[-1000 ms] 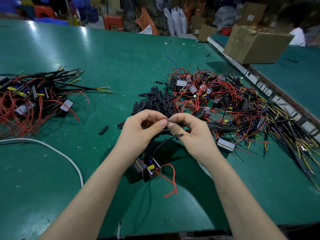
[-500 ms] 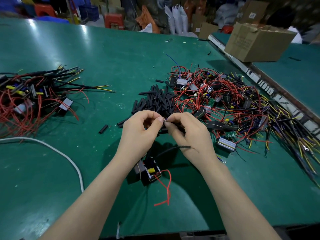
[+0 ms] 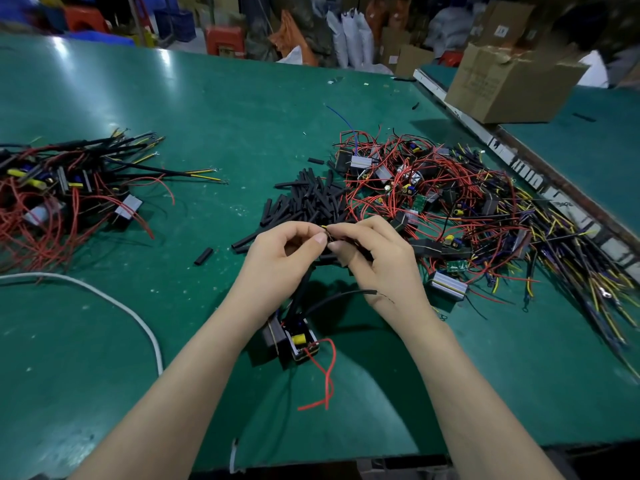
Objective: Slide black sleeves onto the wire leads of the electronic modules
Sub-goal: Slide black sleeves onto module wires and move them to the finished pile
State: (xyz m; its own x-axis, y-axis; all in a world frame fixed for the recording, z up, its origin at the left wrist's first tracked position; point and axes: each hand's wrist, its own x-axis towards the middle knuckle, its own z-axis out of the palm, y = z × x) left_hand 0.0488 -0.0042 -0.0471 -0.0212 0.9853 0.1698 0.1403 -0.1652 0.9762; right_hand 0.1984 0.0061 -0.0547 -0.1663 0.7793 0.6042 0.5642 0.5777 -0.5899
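A small black electronic module (image 3: 294,339) with a yellow part and red leads hangs just above the green table (image 3: 221,109), below my hands. My left hand (image 3: 280,258) pinches the yellow tip of one of its wire leads. My right hand (image 3: 377,258) pinches a black sleeve (image 3: 341,241) at that tip; my fingers hide most of the sleeve. A second lead (image 3: 341,296) with a black sleeve on it sticks out under my right hand. Loose black sleeves (image 3: 308,202) lie piled just beyond my hands.
A tangle of modules with red and yellow wires (image 3: 450,209) spreads to the right. Another heap of modules with sleeved leads (image 3: 65,188) lies at the left. A white cable (image 3: 114,303) curves across the near left. A cardboard box (image 3: 512,84) stands on the neighbouring table.
My hands have stayed together at the lead's tip. The hanging module has swung slightly and its red leads have dropped lower.
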